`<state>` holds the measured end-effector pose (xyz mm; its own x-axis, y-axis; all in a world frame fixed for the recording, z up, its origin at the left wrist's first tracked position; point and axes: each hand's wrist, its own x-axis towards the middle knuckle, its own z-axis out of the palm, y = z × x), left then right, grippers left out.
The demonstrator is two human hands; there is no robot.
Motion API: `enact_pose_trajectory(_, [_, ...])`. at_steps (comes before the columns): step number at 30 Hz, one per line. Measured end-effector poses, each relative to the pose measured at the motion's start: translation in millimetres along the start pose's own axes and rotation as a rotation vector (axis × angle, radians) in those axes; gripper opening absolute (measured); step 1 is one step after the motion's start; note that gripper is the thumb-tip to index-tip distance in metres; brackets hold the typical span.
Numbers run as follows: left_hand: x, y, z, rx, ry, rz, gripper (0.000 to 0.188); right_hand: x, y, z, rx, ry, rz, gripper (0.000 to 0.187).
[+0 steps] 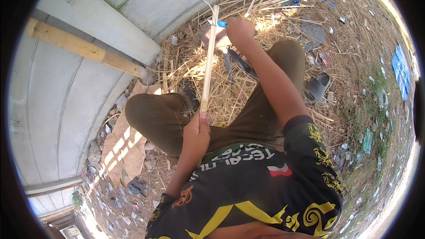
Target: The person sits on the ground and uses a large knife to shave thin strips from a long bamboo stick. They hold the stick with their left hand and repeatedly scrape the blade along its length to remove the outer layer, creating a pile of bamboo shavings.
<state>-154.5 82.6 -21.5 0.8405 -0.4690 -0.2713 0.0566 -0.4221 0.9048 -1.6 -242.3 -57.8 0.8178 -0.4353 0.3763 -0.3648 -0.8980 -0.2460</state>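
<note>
Closed round the lower end of a long pale bamboo strip, my left hand rests in front of my lap. The strip points up and away from me. Further off, my right hand grips a blue cutter knife. Its blade meets the strip close to the far end, where a thin curled sliver stands off to the left. Below the knife, a stone-like block lies partly hidden behind the strip. Beside it on the ground is a long metal blade.
Bamboo shavings cover the ground between my bent legs. Split strips are piled beyond. A concrete wall and a bamboo pole stand left. Cardboard lies near my left knee, a dark sandal at right.
</note>
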Motion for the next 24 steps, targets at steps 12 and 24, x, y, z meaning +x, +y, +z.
enact_pose_trajectory(12, [-69, -4, -31, 0.103, -0.109, -0.043, 0.039, 10, 27, -12, 0.104, 0.073, 0.253, 0.015])
enact_pose_trajectory(24, [-60, 3, -39, -0.280, 0.001, -0.228, 0.035, -49, -68, -51, 0.173, -0.060, -0.298, 0.016])
